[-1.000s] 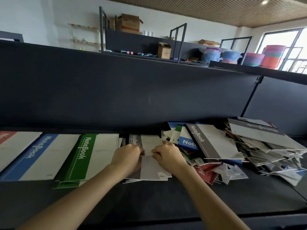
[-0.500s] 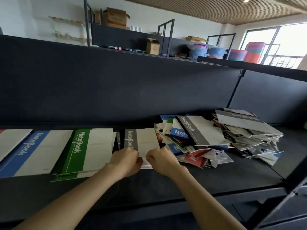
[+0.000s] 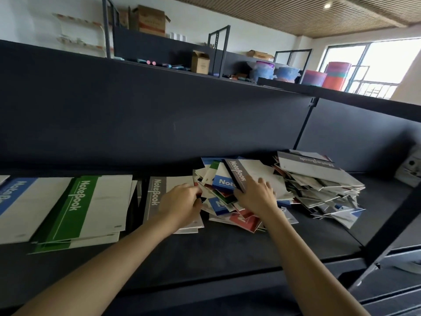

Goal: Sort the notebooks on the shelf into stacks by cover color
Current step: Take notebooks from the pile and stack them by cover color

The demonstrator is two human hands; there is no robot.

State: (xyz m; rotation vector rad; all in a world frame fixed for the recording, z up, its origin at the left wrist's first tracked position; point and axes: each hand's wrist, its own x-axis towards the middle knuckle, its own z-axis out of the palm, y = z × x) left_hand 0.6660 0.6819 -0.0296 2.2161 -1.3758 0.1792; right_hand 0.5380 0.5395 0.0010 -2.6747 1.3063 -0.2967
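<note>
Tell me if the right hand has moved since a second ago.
Yes. The right hand left the grey stack and went right, onto the grey notebook atop the mixed pile.

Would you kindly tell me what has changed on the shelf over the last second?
The right hand left the grey-striped notebook stack and moved right. Its spread fingers now rest on a grey-striped notebook atop the jumbled pile of unsorted notebooks. The left hand shifted to that stack's right edge, fingers curled beside the pile. That stack, the green-striped stack and the blue-striped stack stay where they were.
</note>
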